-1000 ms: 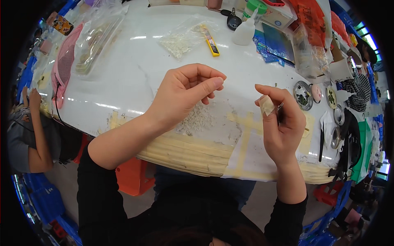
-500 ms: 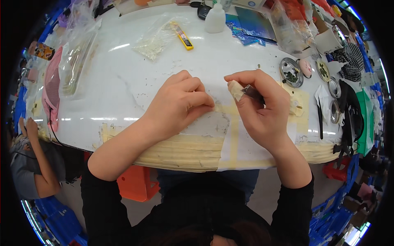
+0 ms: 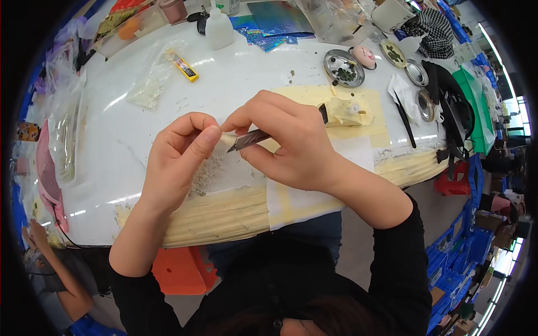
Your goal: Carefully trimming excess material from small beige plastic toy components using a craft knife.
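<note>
My right hand [image 3: 300, 137] grips a craft knife [image 3: 252, 138], its angled dark blade pointing down and left. A cream wrap [image 3: 228, 140] shows by the fingertips behind the blade. Close beside it, my left hand [image 3: 178, 154] is closed in a pinch, thumb against index finger. Whatever it pinches is too small or hidden to name. Both sets of fingertips nearly meet above the table. Below them lies a scatter of tiny pale bits [image 3: 206, 175].
A tape-covered block [image 3: 350, 112] stands right of my right hand. Farther back are a metal dish [image 3: 343, 68] of dark bits, a white squeeze bottle [image 3: 219, 31] and a yellow pack [image 3: 185, 68]. Black tweezers [image 3: 404, 119] lie at right. Another person's arm [image 3: 61, 274] shows far left.
My hands have come together, the right moving left with the knife, whose blade now shows clearly. The left hand has turned more upright. The whole view has swung toward the right.
</note>
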`<state>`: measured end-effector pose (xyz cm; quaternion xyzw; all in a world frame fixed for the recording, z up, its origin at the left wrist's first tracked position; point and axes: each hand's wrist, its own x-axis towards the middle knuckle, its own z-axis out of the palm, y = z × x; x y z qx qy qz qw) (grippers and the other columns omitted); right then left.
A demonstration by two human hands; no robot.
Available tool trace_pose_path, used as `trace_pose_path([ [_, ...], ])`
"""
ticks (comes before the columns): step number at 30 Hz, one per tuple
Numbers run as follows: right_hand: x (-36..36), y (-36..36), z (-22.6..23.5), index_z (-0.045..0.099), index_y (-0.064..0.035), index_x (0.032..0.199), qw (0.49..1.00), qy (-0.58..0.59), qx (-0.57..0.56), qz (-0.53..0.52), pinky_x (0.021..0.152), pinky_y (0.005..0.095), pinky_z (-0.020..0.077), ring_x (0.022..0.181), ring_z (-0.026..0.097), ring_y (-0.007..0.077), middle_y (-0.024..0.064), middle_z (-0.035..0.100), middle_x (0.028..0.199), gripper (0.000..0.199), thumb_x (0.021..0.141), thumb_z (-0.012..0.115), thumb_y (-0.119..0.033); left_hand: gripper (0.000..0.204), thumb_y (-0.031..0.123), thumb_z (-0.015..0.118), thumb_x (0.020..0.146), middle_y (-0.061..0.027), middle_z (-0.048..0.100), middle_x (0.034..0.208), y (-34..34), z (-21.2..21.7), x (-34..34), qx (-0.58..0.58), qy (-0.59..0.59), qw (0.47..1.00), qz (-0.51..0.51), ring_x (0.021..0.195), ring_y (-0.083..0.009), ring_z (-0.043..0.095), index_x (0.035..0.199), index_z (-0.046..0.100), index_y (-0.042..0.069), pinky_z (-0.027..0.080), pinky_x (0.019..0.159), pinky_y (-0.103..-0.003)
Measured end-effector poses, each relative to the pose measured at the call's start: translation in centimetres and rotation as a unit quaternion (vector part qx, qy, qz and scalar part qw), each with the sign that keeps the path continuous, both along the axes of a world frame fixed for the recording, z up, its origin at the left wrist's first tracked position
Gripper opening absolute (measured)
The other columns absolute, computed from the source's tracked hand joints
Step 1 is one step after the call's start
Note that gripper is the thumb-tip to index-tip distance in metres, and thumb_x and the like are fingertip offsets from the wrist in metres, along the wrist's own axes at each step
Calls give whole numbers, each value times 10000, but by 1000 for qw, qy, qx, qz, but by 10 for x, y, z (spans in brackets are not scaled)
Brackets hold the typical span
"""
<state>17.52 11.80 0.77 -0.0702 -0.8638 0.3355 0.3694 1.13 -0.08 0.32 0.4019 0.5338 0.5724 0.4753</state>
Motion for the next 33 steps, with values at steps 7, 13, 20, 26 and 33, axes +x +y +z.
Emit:
trace_pose_path([
  [7, -1, -4, -1, 612, -90, 898, 1000, 3, -4, -7, 545, 313, 491, 664, 631, 219, 25, 605, 812, 222, 714, 703, -8, 206, 249, 597, 986, -10, 592, 820, -3, 1, -5, -75, -195, 976, -66, 705, -76, 506, 990, 606, 43, 413, 646, -211],
  [13, -1, -5, 7, 669, -62, 978, 1000, -7, -12, 4, 564, 291, 512, 670, 636, 202, 60, 625, 831, 331, 684, 657, 90, 191, 214, 620, 972, -38, 654, 892, -5, 0, -8, -63, -233, 969, -61, 743, -84, 573, 1001, 653, 28, 463, 670, -220],
  [20, 0, -6, 11, 696, -42, 1023, 1000, -23, -19, -1, 564, 273, 527, 680, 644, 179, 78, 644, 850, 387, 675, 639, 118, 170, 206, 603, 981, -26, 647, 846, -2, 5, -4, -63, -195, 978, -40, 710, -80, 559, 971, 640, 40, 454, 647, -223],
  [26, -4, -10, 10, 706, -56, 1034, 999, 1, 34, -28, 524, 269, 499, 670, 643, 174, 78, 651, 864, 377, 689, 687, 95, 163, 212, 604, 980, -16, 628, 856, -3, 2, -4, -47, -254, 966, -29, 734, -78, 547, 979, 634, 52, 452, 675, -230],
  [33, -3, -8, 8, 713, -53, 1035, 999, -4, 39, -26, 522, 256, 488, 645, 631, 155, 70, 652, 834, 383, 688, 683, 107, 146, 193, 610, 974, -20, 627, 866, -4, -3, -5, -33, -249, 966, -59, 753, -83, 545, 980, 640, 51, 452, 699, -237],
])
